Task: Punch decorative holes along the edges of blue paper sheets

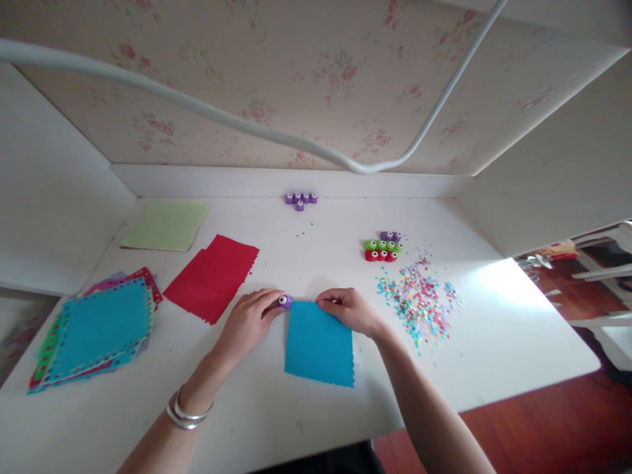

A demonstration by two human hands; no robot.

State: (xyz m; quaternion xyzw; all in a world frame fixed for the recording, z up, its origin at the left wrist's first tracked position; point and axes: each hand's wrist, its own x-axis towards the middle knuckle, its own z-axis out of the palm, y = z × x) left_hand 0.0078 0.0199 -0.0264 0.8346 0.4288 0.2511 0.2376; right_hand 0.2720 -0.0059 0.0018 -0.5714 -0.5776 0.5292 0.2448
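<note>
The blue sheet [320, 342] lies flat on the worktop [247, 421] in front of me, its nearest edge cut ragged. My left hand [251, 319] is closed on a purple punch [285, 301] at the sheet's far left corner; I cannot tell whether paper sits in its slot. My right hand [353, 309] pinches the sheet's far edge, apart from my left, probably to keep the paper from sliding while the punch meets it.

Left of the blue sheet lie overlapping red sheets [214, 280], and farther left a pile of punched sheets [103, 322], perhaps stacked there to leave my hands room. Right of the blue sheet is scattered confetti [422, 299], with a cluster of punches [384, 247] just beyond it. More purple punches [300, 200] stand well beyond the blue sheet, seemingly grouped by colour for easy picking.
</note>
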